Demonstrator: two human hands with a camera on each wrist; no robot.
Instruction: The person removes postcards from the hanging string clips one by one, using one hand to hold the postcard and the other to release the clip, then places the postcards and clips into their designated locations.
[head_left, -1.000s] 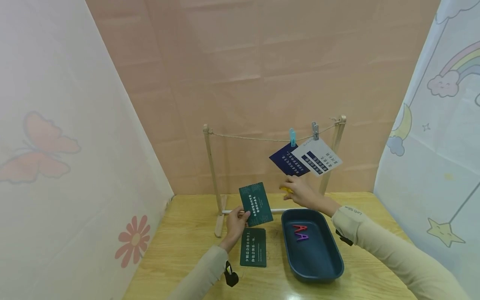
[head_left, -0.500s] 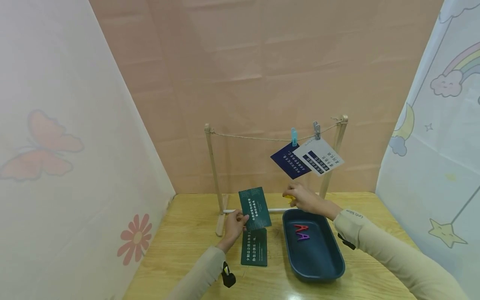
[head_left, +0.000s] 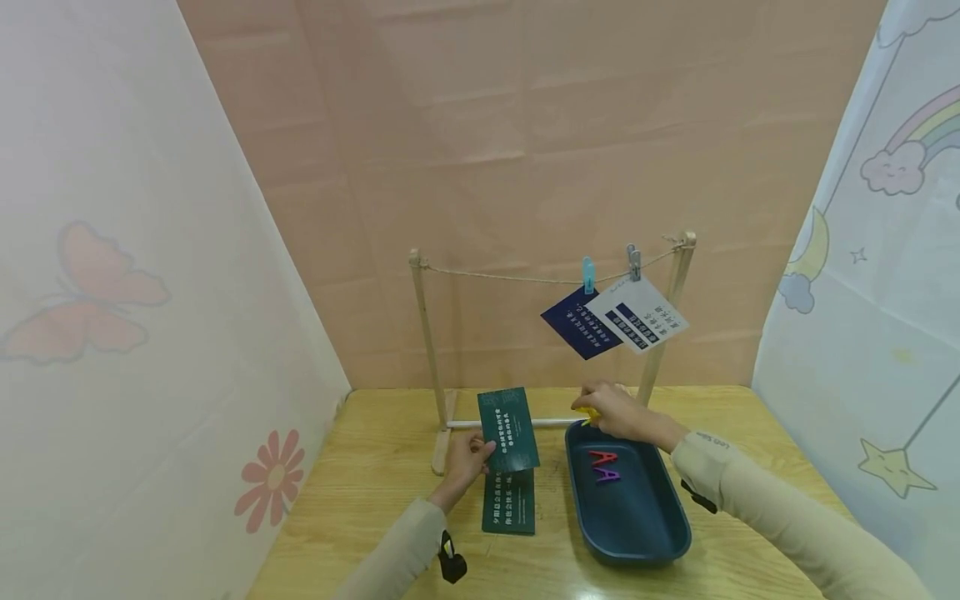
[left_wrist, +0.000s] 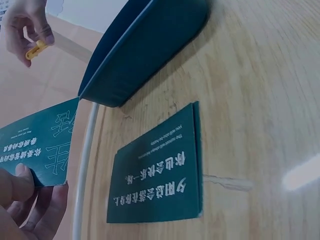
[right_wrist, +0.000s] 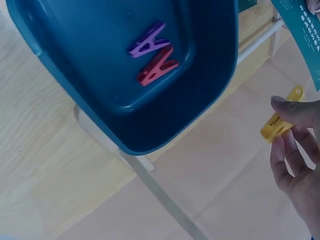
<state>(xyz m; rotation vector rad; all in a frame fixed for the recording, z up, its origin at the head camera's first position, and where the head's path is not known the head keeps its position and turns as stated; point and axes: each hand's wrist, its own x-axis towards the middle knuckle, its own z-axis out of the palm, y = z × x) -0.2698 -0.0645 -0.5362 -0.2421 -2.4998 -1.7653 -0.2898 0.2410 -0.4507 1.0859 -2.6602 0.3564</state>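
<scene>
My left hand (head_left: 467, 461) pinches a green card (head_left: 510, 429) by its left edge, thumb on the printed face. Below that card lies a small stack of green cards (left_wrist: 155, 175) on the table. My right hand (head_left: 615, 408) holds a yellow clothespin (right_wrist: 281, 116) between thumb and fingers, above the far end of a dark blue tray (head_left: 626, 546). Inside the tray are a red clothespin (right_wrist: 157, 66) and a purple clothespin (right_wrist: 148, 40). On the string (head_left: 495, 275), a light blue clothespin (head_left: 588, 275) holds a navy card (head_left: 573, 321) and a grey clothespin (head_left: 635, 264) holds a white card (head_left: 637, 312).
The string runs between two wooden posts (head_left: 424, 333), joined low down by a white rod (head_left: 555, 422). A peach cloth (head_left: 487, 167) hangs behind the table (head_left: 360, 508). Printed white sheets (head_left: 150, 208) stand at both sides.
My right hand has come down from near the hanging cards to over the tray, still holding the yellow clothespin. My left hand has lowered the green card slightly, covering more of the stack.
</scene>
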